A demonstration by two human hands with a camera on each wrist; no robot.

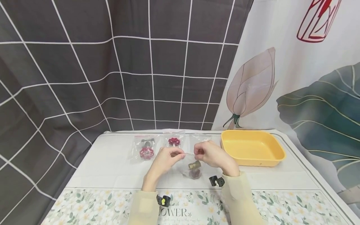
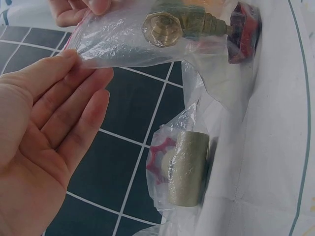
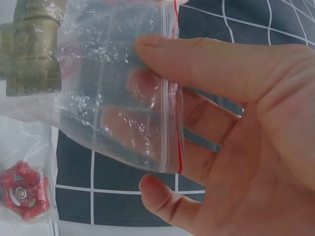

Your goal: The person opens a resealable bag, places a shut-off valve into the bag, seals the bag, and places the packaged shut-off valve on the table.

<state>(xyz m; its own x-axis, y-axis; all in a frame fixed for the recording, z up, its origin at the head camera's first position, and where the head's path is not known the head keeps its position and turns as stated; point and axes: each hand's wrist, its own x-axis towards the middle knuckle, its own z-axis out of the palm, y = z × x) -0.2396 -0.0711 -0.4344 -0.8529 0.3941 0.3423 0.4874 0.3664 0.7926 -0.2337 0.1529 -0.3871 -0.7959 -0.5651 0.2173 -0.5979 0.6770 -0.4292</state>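
Between both hands hangs a clear zip bag [image 3: 98,132] with a red line along its opening. Inside it is a brass valve [image 1: 194,165] with a dark red handwheel [image 2: 244,33], low in the bag. My left hand [image 1: 166,159] pinches one corner of the bag's top edge between thumb and fingers; its other fingers stretch out loosely in the left wrist view. My right hand [image 1: 212,156] pinches the opposite end of that edge, thumb in front and fingertips showing through the plastic. In the head view the bag's top edge looks thin and stretched.
Behind the hands lie a bagged valve with a red handwheel [image 1: 146,153] at left and another bagged red handwheel [image 1: 174,141] in the middle. A yellow tray [image 1: 260,163] stands at right on the white tablecloth [image 1: 98,172]. A dark gridded curtain [image 1: 168,87] hangs behind.
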